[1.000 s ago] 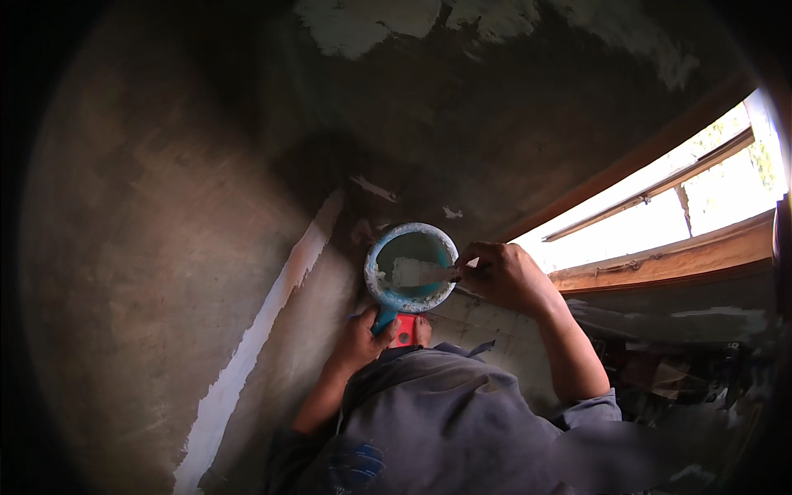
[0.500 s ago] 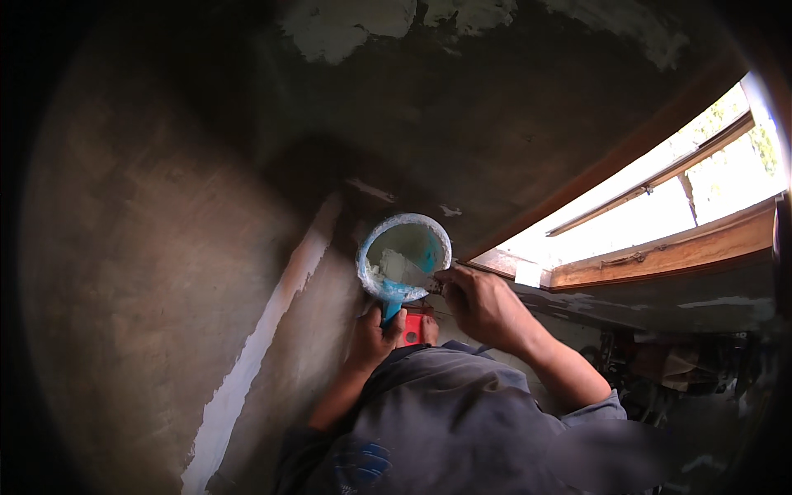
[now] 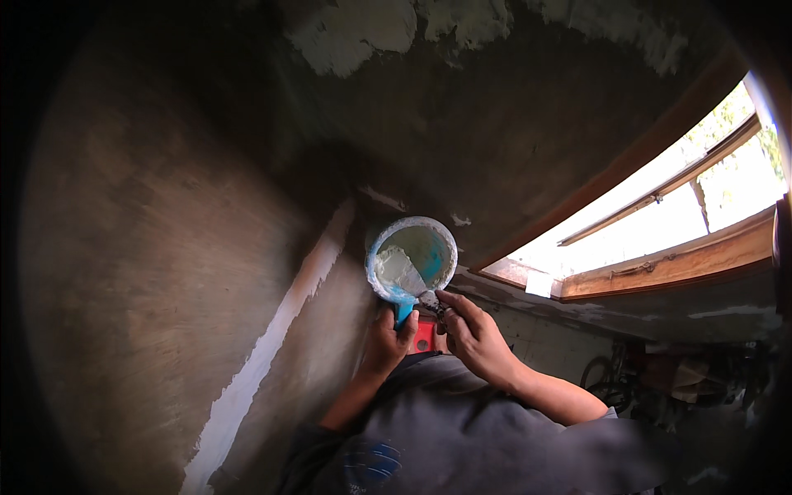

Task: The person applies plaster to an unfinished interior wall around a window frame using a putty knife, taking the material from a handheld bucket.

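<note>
My left hand (image 3: 386, 341) is closed round the blue handle (image 3: 403, 315) of a round plastic dipper (image 3: 453, 257). Smears of whitish paste coat the dipper's rim and part of its blue inner wall. In my right hand (image 3: 480, 337) is a putty knife (image 3: 412, 283), gripped by its handle. Its broad blade reaches over the near rim into the dipper, and pale putty (image 3: 391, 262) lies on and around the blade. The fingers hide most of the knife's handle. Both hands are close together in front of my body.
A bare wall with a long white putty strip (image 3: 247, 371) rises at left. Pale patches (image 3: 355, 35) mark the dark wall ahead. A bright wood-framed window (image 3: 660, 268) is at right. Below my hands is a red object (image 3: 423, 337); a wheel (image 3: 606, 375) and dim clutter stand lower right.
My right hand has turned and come lower, nearer the dipper's handle, so the knife's neck and blade show more. The dipper and left hand have shifted slightly right in view.
</note>
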Demonstrator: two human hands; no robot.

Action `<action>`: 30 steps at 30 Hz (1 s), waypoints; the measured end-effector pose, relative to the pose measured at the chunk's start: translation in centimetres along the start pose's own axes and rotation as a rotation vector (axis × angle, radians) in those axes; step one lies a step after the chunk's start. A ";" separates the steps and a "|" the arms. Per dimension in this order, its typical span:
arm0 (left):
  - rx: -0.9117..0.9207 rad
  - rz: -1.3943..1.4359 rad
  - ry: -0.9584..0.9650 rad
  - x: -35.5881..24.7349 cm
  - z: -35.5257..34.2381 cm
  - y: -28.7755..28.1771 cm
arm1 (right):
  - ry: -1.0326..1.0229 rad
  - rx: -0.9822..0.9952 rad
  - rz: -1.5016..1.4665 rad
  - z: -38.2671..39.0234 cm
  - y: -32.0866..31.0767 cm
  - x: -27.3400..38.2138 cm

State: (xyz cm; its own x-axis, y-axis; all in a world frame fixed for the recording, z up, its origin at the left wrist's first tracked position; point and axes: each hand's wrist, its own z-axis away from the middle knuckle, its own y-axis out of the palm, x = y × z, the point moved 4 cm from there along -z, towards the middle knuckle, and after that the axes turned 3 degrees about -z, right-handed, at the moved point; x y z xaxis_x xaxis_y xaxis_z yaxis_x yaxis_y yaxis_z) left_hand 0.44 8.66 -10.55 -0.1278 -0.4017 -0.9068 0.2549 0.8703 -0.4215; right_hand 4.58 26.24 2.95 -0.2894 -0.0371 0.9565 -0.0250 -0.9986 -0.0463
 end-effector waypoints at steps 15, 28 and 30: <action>-0.100 0.181 0.034 -1.5 -0.8 -0.2 | 0.350 -0.028 -0.588 -0.2 -3.4 -3.5; -0.084 0.243 -0.020 -2.4 -0.8 -1.6 | 0.201 0.009 -0.335 -1.0 -4.5 -2.0; -0.084 0.225 -0.026 -1.9 -0.7 -1.6 | 0.201 0.004 -0.294 -0.9 -4.1 -1.7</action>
State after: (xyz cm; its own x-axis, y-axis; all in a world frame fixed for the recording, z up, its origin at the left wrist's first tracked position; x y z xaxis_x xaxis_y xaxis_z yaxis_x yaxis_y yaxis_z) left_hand -0.40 8.19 -8.15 -0.0523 -0.2011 -0.9782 0.1929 0.9590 -0.2075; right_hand 4.34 30.46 1.22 -0.4529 0.2594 0.8530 -0.1312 -0.9657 0.2240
